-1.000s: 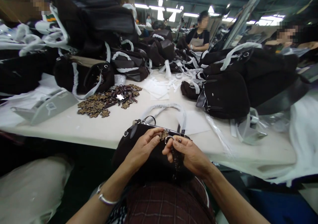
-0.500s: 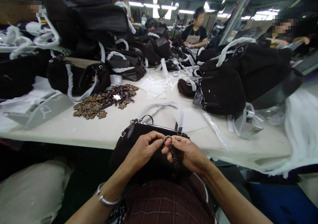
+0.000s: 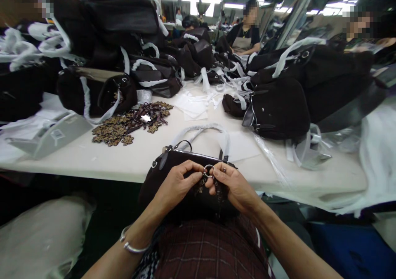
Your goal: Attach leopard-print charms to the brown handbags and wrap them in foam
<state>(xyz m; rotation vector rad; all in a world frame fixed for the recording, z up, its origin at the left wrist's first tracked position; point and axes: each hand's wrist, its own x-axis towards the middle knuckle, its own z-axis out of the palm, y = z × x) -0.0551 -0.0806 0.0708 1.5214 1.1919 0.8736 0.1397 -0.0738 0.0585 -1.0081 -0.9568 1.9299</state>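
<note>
My left hand [image 3: 180,184] is closed, with thumb and forefinger pinching the left side of a silver metal ring [image 3: 208,166]. On the other side, my right hand [image 3: 236,185] is closed on the same ring. Part of a bag charm [image 3: 220,191], a dark braided strand, hangs from the right fingers, and small patterned pieces dangle below the left fingertips. Behind and under both hands a black handbag [image 3: 158,176] stands at the table edge against my body. Its handles [image 3: 202,127], wrapped in white, arch up toward the table.
A heap of flower-shaped charms [image 3: 114,128] lies on the white table [image 3: 154,153], left of the handbag. Dark bags [image 3: 281,109] are piled at right, with more bags [image 3: 95,91] at left. A grey bent panel [image 3: 62,134] sits front left. Co-workers [image 3: 247,33] are across the table.
The ring now shows more fully between my fingertips, and my hands are slightly higher in view. Patterned charm pieces have come into sight below my left fingertips.
</note>
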